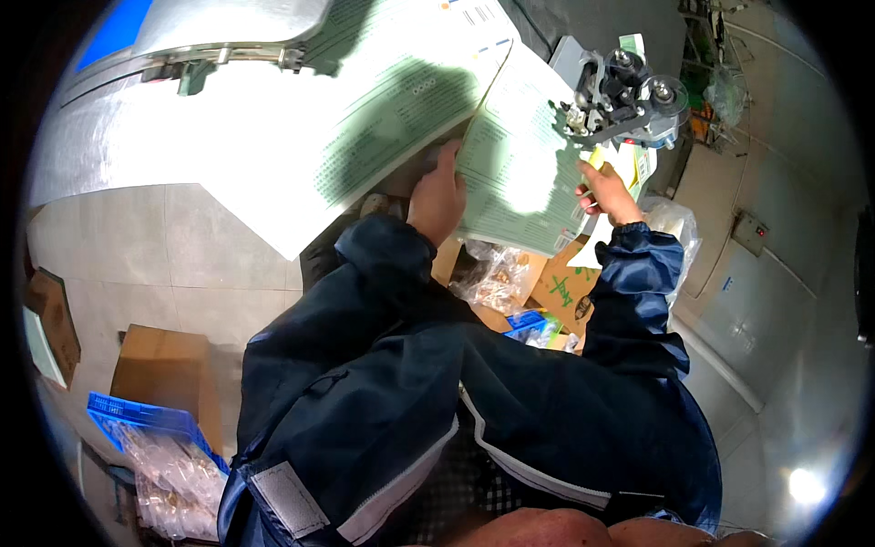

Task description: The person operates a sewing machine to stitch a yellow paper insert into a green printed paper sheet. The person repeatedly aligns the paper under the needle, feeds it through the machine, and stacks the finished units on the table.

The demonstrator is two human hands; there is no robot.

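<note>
Sheet [512, 146] between your hands could crease under uneven pull: left hand [438, 198], half-closed, grips its edge; right hand [608, 193] curls, hold unclear.

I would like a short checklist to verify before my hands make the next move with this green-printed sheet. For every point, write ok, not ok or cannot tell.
1. Left hand at the left edge of the green-printed sheet: ok.
2. Right hand clear of the rollers on the black-roller device: ok, it is below them in the picture.
3. Right hand gripping the yellow strip: cannot tell, the fingertips are too small to judge.
4. Sheet wholly on the table: not ok, its lower edge juts out above the cardboard box.
5. Right sleeve away from the rollers: ok.
</note>
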